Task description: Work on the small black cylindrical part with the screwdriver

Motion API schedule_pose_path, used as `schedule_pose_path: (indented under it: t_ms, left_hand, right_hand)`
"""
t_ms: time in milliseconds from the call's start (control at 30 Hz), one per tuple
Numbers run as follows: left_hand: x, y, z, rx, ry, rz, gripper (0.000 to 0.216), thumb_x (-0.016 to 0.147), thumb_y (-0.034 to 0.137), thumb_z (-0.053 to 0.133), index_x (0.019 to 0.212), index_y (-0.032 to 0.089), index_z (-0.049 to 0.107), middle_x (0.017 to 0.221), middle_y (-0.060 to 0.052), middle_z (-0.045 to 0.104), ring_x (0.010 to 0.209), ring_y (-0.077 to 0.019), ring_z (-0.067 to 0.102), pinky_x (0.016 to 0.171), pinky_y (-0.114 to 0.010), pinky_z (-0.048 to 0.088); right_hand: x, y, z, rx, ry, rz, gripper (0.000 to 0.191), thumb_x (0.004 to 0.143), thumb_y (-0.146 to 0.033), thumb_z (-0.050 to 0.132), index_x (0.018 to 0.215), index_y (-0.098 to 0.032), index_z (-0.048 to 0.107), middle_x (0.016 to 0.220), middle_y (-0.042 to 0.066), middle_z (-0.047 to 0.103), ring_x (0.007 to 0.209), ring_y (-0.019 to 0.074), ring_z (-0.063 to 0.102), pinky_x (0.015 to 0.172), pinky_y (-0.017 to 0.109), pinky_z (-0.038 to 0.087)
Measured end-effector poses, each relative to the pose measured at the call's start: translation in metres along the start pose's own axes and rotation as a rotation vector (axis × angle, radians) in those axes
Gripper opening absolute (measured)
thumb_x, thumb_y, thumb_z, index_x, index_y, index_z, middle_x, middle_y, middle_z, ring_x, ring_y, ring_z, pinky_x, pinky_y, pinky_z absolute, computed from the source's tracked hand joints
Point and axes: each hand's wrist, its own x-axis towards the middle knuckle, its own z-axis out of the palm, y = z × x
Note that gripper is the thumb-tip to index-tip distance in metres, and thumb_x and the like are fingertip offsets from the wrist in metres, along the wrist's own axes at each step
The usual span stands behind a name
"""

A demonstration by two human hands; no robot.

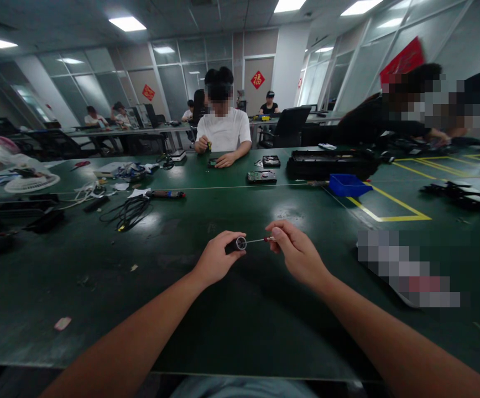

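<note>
My left hand (218, 255) is closed round a short black cylinder (241, 243) shaped like a flashlight. Its round end, ringed in silver, faces me and to the right. Between the thumb and fingers of my right hand (296, 249) is a thin screwdriver (267, 239) with a red handle. The metal shaft points left, and its tip is at or close to the cylinder's ringed end; I cannot tell whether it touches. Both hands are above the green tabletop (240, 326). My palms and fingers hide most of the cylinder and the handle.
Across the table a person (223, 127) in white works on a small board. Hard drives (261, 177), a blue bin (349, 185) and a long black housing (333, 164) lie ahead. Black cables (130, 213) and a screwdriver-like tool (167, 194) are left; a blurred-out packet (406, 271) is right.
</note>
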Motion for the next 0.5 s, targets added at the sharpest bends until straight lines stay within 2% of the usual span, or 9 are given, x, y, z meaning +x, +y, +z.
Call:
schedule_pose_path:
  t_ms: [133,267,367,433,500]
  left_hand:
    - [-0.001,0.0,0.0,-0.001,-0.001,-0.011,0.041,0.083,0.013,0.073,0.121,0.026,0.067,0.12,-0.003,0.066,0.114,-0.0217,0.06,0.105,-0.04,0.045]
    - [-0.001,0.001,0.0,-0.013,-0.029,0.012,0.042,0.082,0.013,0.075,0.122,0.026,0.067,0.12,-0.003,0.067,0.114,-0.0212,0.06,0.104,-0.039,0.045]
    - [0.0,0.0,0.0,-0.025,-0.053,0.06,0.042,0.082,0.011,0.074,0.121,0.025,0.067,0.12,-0.003,0.067,0.114,-0.0202,0.061,0.105,-0.038,0.045]
    - [0.0,-0.001,0.0,-0.023,-0.056,0.084,0.042,0.083,0.01,0.073,0.122,0.024,0.067,0.12,-0.004,0.067,0.114,-0.0201,0.061,0.105,-0.038,0.045]
    - [0.0,-0.003,0.001,-0.016,-0.058,0.089,0.042,0.083,0.011,0.073,0.122,0.024,0.067,0.12,-0.004,0.067,0.113,-0.0205,0.061,0.104,-0.039,0.046]
  right_hand:
    - [0.002,0.001,0.003,0.165,0.065,0.046,0.02,0.094,-0.04,0.057,0.102,-0.022,0.06,0.086,0.003,0.067,0.079,0.019,0.065,0.074,0.036,0.053]
    - [0.006,0.004,0.006,0.345,0.11,0.124,0.028,0.09,-0.048,0.06,0.093,-0.02,0.065,0.082,0.003,0.066,0.076,0.0185,0.065,0.078,0.038,0.055]
    - [0.01,0.007,0.008,0.552,0.186,0.284,0.03,0.087,-0.049,0.065,0.086,-0.019,0.066,0.076,0.002,0.062,0.071,0.0168,0.061,0.073,0.036,0.056]
    - [0.011,0.007,0.009,0.698,0.167,0.417,0.03,0.085,-0.049,0.068,0.081,-0.019,0.065,0.072,0.001,0.06,0.064,0.015,0.058,0.068,0.035,0.056]
    - [0.011,0.008,0.01,0.786,0.131,0.486,0.03,0.084,-0.048,0.068,0.079,-0.019,0.064,0.067,0.0,0.058,0.059,0.0139,0.055,0.066,0.034,0.056]
